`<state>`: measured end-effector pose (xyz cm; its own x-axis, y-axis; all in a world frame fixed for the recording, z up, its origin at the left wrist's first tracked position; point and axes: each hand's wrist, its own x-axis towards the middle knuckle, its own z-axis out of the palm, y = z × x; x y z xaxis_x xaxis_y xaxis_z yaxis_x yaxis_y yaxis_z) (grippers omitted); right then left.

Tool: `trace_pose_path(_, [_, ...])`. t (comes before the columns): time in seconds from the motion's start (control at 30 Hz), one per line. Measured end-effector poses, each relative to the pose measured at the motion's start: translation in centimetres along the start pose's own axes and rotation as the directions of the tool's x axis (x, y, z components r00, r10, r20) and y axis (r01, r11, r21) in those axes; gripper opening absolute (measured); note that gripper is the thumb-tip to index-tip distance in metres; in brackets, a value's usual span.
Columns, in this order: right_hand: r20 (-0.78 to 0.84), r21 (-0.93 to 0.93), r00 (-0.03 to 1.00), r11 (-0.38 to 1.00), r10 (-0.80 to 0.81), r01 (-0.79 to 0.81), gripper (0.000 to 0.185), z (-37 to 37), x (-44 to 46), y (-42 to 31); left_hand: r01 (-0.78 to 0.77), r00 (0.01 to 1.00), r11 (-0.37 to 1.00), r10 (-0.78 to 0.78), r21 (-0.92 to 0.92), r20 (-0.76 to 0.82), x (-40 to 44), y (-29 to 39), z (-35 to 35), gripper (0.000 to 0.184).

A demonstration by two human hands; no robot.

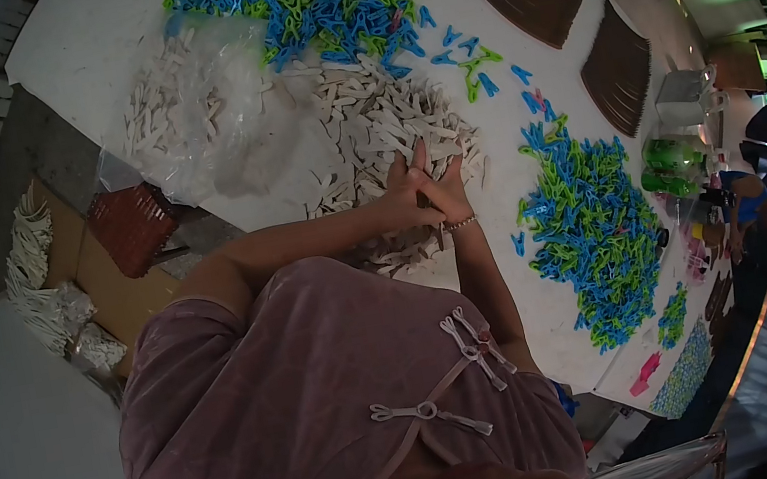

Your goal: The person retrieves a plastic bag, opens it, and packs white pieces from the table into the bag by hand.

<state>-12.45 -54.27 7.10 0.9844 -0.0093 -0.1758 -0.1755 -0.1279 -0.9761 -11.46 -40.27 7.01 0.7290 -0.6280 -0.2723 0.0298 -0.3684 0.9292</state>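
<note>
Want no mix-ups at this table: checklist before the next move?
1. Both hands in view: ok; left hand and right hand meet over the pale pieces.
2. Piece in the fingers: cannot tell; too small.
3. Near clip pile apart from pale pieces: ok; bare tabletop between.
4. Far clip pile apart from them: not ok; edges appear to meet.
5. Plastic bag apart from them: not ok; pieces show through it.

The pale slips (356,132) heaped over there look matt and dry, beside a clear bag (226,114) of thin, crinkled plastic that catches the light. The blue and green clips (594,224) look like smooth moulded plastic, the tabletop (84,56) is smooth too, and from here that mauve top (306,384) seems soft, matt cloth.
</note>
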Motion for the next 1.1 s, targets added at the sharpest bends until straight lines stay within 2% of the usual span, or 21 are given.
trace_pose_path(0.07, [-0.097, 0.208, 0.98, 0.967, 0.171, -0.148, 0.106, 0.0, 0.0, -0.7, -0.064, 0.976, 0.998, 0.069, -0.029, 0.208, 1.6, -2.5, 0.8, 0.114])
trace_pose_path(0.1, [-0.099, 0.208, 0.981, 0.967, 0.168, -0.145, 0.106, -0.1, 0.1, -0.5, -0.067, 0.975, 0.997, 0.071, -0.027, 0.209, 1.3, -1.8, 0.9, 0.114])
trace_pose_path(0.13, [-0.131, 0.258, 0.978, 0.958, 0.164, -0.126, 0.099, -0.3, 0.2, -0.1, -0.072, 0.986, 0.928, 0.122, -0.366, 0.115, 0.5, -0.3, 1.1, 0.108])
trace_pose_path(0.17, [-0.164, 0.306, 0.973, 0.946, 0.162, -0.106, 0.093, -0.6, 0.4, 0.3, -0.096, 0.991, 0.746, 0.136, -0.659, 0.009, -0.1, 1.0, 0.9, 0.102])
trace_pose_path(0.2, [-0.166, 0.307, 0.973, 0.946, 0.161, -0.104, 0.093, -0.9, 0.6, 0.9, -0.096, 0.99, 0.747, 0.137, -0.658, 0.011, -0.2, 1.7, 0.5, 0.102])
trace_pose_path(0.27, [-0.145, 0.309, 0.961, 0.933, 0.236, -0.183, 0.085, -1.8, 1.1, 2.7, 0.232, 0.973, 0.514, -0.124, -0.826, 0.196, -0.2, 2.7, -0.5, 0.094])
trace_pose_path(0.4, [-0.1, 0.285, 0.961, 0.933, 0.256, -0.219, 0.078, -3.4, 1.4, 4.9, 0.256, 0.965, 0.508, -0.08, -0.823, 0.251, -0.3, 4.0, -1.8, 0.089])
trace_pose_path(0.47, [-0.102, 0.181, 0.976, 0.969, 0.19, -0.17, 0.072, -4.0, 0.9, 3.5, 0.253, 0.948, 0.508, 0.041, -0.823, 0.316, -0.1, 4.7, -2.1, 0.077])
trace_pose_path(0.5, [-0.097, 0.184, 0.978, 0.969, 0.185, -0.165, 0.072, -4.8, 0.9, 4.3, 0.249, 0.949, 0.513, 0.039, -0.822, 0.312, -0.1, 5.4, -2.2, 0.077])
trace_pose_path(0.57, [-0.058, 0.22, 0.975, 0.955, 0.216, -0.198, 0.063, -6.5, 1.0, 7.6, 0.238, 0.94, 0.656, 0.029, -0.716, 0.339, -0.3, 7.0, -2.2, 0.069])
trace_pose_path(0.6, [-0.055, 0.221, 0.975, 0.955, 0.213, -0.197, 0.063, -6.7, 0.7, 8.0, 0.237, 0.941, 0.658, 0.027, -0.715, 0.336, -0.6, 7.7, -2.0, 0.069])
trace_pose_path(0.67, [0.006, 0.518, 0.99, 0.846, 0.138, -0.122, 0.055, -7.2, 0.1, 8.8, 0.206, 0.955, 0.774, -0.027, -0.598, 0.294, -0.9, 8.8, -1.6, 0.066])
trace_pose_path(0.7, [0.007, 0.52, 0.991, 0.846, 0.136, -0.12, 0.055, -7.4, -0.1, 9.4, 0.205, 0.956, 0.776, -0.028, -0.596, 0.293, -1.0, 8.9, -1.5, 0.066])
trace_pose_path(0.77, [0.094, 0.713, 0.989, 0.685, 0.118, -0.15, 0.049, -7.9, -0.6, 10.6, 0.035, 0.939, 0.925, 0.099, -0.377, 0.33, -1.5, 8.6, -1.8, 0.064])
trace_pose_path(0.8, [0.098, 0.714, 0.988, 0.684, 0.116, -0.151, 0.049, -8.0, -1.0, 10.1, 0.035, 0.94, 0.926, 0.097, -0.376, 0.326, -2.2, 8.9, -2.0, 0.064])
trace_pose_path(0.87, [0.193, 0.762, 0.931, 0.551, 0.309, -0.34, 0.05, -8.3, -2.1, 7.4, -0.013, 0.942, 0.946, 0.12, -0.324, 0.314, -4.3, 9.9, -2.7, 0.057])
trace_pose_path(0.9, [0.197, 0.762, 0.931, 0.549, 0.308, -0.343, 0.05, -8.4, -2.5, 6.5, -0.011, 0.943, 0.946, 0.117, -0.323, 0.311, -4.9, 8.7, -3.1, 0.057])
trace_pose_path(0.97, [0.201, 0.771, 0.924, 0.529, 0.327, -0.355, 0.049, -8.5, -3.1, 4.5, -0.311, 0.926, 0.935, 0.339, -0.173, 0.167, -6.5, 5.3, -4.2, 0.047])
trace_pose_path(1.0, [0.17, 0.787, 0.93, 0.523, 0.325, -0.327, 0.047, -8.0, -3.8, 1.8, -0.067, 0.983, 0.962, 0.11, -0.264, 0.149, -8.0, 5.4, -5.4, 0.041])
trace_pose_path(1.03, [0.182, 0.786, 0.929, 0.521, 0.322, -0.334, 0.047, -8.1, -4.1, 1.0, 0.173, 0.981, 0.918, -0.127, -0.356, 0.149, -9.6, 5.5, -6.8, 0.036])
trace_pose_path(1.1, [0.111, 0.781, 0.919, 0.539, 0.379, -0.317, 0.046, -8.3, -4.0, 0.2, 0.253, 0.906, 0.739, -0.408, -0.624, -0.116, -12.1, -1.3, -7.1, 0.042])
